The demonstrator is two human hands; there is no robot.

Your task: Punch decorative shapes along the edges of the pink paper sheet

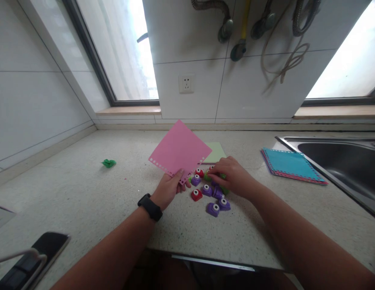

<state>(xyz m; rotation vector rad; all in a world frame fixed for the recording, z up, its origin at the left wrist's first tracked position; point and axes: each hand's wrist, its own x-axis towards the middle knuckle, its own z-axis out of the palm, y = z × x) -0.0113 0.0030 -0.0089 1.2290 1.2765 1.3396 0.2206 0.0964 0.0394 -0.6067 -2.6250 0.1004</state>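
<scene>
My left hand pinches a pink sheet of paper by its lower corner. Small star and flower shapes are cut out along the sheet's two lower edges. Over a group of small paper punches my right hand has its fingers curled, the tips at a green punch that they partly hide. Several purple punches and red punches lie between and below the hands, white buttons with dark shapes facing up. Part of the group is hidden beneath my right hand.
Behind the pink sheet lies pale green paper. A stack of punched sheets, blue on top, sits by the metal sink. Crumpled green material rests at left; a dark phone-like device with a cable is nearer the front.
</scene>
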